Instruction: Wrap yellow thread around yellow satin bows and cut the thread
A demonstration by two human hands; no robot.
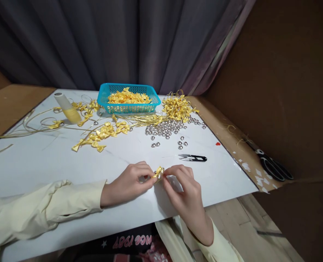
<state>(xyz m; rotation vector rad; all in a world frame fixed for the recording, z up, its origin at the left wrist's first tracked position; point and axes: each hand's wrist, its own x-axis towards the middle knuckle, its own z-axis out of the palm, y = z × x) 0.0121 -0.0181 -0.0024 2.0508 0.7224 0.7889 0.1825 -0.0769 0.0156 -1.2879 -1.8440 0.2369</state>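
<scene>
Two hands (fingertips inward) at bow

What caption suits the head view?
Left hand pinches a shiny yellow ribbon bow, right hand at its edge, over a white tabletop.

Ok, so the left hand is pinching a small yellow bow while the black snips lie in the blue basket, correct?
Not quite: the black snips are not in the blue basket. The head view shows them on the white tabletop, just beyond the right hand. The left hand does pinch a small yellow bow.
</scene>
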